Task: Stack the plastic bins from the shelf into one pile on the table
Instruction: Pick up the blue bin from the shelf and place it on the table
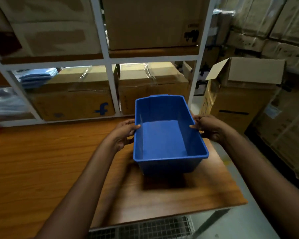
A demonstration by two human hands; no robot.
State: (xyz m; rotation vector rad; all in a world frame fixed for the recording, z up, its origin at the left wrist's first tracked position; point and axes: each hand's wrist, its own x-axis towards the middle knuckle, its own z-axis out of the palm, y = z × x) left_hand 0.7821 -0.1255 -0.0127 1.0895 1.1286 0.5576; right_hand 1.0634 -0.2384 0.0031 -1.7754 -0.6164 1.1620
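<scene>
A blue plastic bin (164,140), empty and upright, is held over the right end of the wooden table (41,163). A shadow lies on the table below it, and I cannot tell whether its base touches the wood. My left hand (123,134) grips the bin's left rim, thumb hooked over the edge. My right hand (208,127) grips the right rim the same way. No other bin shows on the table.
A white shelf frame (109,59) stands behind the table, filled with cardboard boxes (72,100) and folded blue packets (34,77). An open cardboard box (240,94) stands on the floor to the right. A wire grid (145,228) lies below the table's near edge.
</scene>
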